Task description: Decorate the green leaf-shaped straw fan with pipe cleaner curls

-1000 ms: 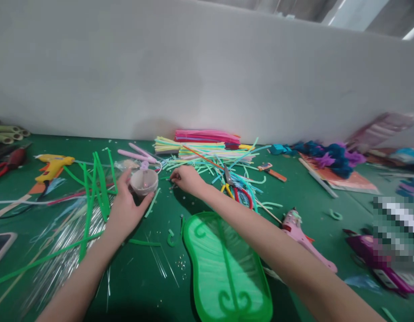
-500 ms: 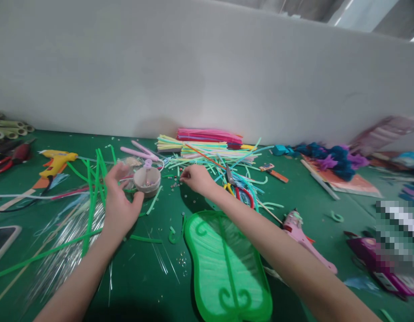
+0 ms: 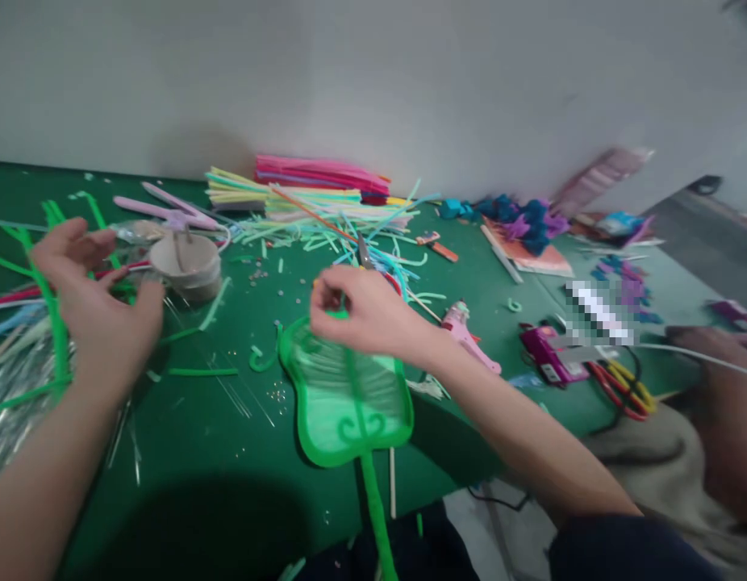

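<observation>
Green mesh fan (image 3: 343,395) lies under right hand (image 3: 361,311).

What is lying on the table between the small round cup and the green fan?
In the head view, between the cup and the green fan lie small scattered beads, a light green stick and a curled green hook piece beside the fan's edge.

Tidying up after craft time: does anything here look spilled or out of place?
Yes. Small beads lie scattered on the green table beside the little cup, with more loose ones by the green mesh fan. Cut pipe-cleaner bits sprawl out of their stacks.
</observation>
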`<state>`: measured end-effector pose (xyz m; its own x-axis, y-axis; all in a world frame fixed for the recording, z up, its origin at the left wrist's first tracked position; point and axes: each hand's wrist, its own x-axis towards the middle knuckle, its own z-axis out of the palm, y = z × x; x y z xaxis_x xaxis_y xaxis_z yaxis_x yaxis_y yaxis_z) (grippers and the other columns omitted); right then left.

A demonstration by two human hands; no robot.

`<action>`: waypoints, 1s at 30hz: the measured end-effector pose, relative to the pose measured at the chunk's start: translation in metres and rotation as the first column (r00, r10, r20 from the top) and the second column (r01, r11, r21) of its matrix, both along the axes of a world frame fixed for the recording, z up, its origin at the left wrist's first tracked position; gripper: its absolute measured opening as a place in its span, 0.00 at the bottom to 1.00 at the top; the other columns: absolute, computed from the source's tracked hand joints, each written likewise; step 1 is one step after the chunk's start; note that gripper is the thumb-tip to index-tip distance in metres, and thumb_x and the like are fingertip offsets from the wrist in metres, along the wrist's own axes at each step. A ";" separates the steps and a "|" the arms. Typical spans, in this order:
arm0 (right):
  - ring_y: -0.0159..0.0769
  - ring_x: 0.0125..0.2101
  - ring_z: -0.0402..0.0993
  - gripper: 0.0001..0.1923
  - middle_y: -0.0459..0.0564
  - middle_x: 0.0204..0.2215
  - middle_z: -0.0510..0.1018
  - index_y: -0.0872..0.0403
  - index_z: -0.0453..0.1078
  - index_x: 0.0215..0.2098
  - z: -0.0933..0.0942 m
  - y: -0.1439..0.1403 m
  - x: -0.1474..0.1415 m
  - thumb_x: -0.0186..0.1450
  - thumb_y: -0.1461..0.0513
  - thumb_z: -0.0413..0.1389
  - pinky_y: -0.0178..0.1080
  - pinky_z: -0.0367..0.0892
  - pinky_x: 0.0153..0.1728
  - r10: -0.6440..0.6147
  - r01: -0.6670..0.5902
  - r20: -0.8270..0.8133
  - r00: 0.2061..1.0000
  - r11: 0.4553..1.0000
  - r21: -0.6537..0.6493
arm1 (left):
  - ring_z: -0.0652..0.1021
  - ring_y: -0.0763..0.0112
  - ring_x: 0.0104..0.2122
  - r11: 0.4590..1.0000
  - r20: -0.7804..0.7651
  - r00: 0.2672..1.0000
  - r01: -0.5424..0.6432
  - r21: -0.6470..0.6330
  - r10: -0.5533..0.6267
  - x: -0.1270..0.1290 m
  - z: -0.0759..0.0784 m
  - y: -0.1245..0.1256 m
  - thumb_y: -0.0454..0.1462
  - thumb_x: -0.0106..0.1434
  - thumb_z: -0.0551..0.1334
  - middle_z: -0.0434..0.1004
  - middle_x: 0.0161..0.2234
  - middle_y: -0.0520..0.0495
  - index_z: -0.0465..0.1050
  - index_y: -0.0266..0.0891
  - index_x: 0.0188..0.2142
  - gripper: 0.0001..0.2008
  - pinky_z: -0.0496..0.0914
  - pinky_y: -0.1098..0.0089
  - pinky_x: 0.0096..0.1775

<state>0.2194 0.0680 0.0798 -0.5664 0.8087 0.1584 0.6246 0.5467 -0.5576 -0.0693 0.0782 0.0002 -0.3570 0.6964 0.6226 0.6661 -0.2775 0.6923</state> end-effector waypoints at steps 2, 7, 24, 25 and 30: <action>0.30 0.29 0.69 0.05 0.42 0.27 0.73 0.52 0.67 0.28 0.003 -0.052 0.027 0.60 0.66 0.54 0.33 0.65 0.32 -0.013 0.006 -0.085 0.996 0.996 -0.085 | 0.72 0.62 0.54 1.000 -0.020 1.000 -0.004 0.014 0.004 -0.002 -0.002 0.001 0.22 0.41 0.58 0.68 0.57 0.37 0.54 0.32 0.60 0.43 0.72 0.61 0.49; 0.36 0.33 0.70 0.03 0.48 0.31 0.75 0.52 0.70 0.35 -0.036 -0.134 0.068 0.63 0.66 0.56 0.41 0.68 0.38 -0.076 0.078 -0.124 0.989 0.997 0.009 | 0.74 0.64 0.52 0.999 0.000 1.000 -0.028 0.019 0.028 -0.001 -0.006 0.002 0.23 0.44 0.59 0.71 0.55 0.36 0.54 0.29 0.59 0.40 0.73 0.64 0.46; 0.37 0.35 0.71 0.06 0.50 0.33 0.79 0.52 0.73 0.41 -0.056 -0.144 0.067 0.67 0.65 0.55 0.43 0.67 0.39 -0.048 0.054 -0.076 0.996 0.996 0.077 | 0.75 0.68 0.49 0.998 0.069 0.997 0.021 0.067 -0.026 0.000 -0.016 0.004 0.25 0.46 0.59 0.73 0.52 0.40 0.57 0.29 0.57 0.35 0.73 0.62 0.49; 0.37 0.35 0.71 0.06 0.50 0.33 0.79 0.52 0.73 0.41 -0.057 -0.144 0.067 0.67 0.65 0.55 0.43 0.67 0.39 -0.052 0.059 -0.083 0.995 0.995 0.079 | 0.75 0.68 0.49 0.998 0.072 0.997 0.012 0.060 -0.016 0.001 -0.015 0.004 0.24 0.46 0.59 0.74 0.52 0.41 0.57 0.30 0.57 0.36 0.73 0.63 0.48; 0.38 0.35 0.72 0.05 0.50 0.33 0.79 0.51 0.74 0.40 -0.058 -0.148 0.064 0.67 0.63 0.57 0.43 0.67 0.38 -0.129 0.138 -0.100 0.987 0.987 0.084 | 0.75 0.69 0.49 0.999 0.064 0.998 -0.010 0.042 0.007 -0.002 -0.015 0.003 0.22 0.44 0.58 0.74 0.52 0.42 0.57 0.31 0.57 0.37 0.73 0.69 0.44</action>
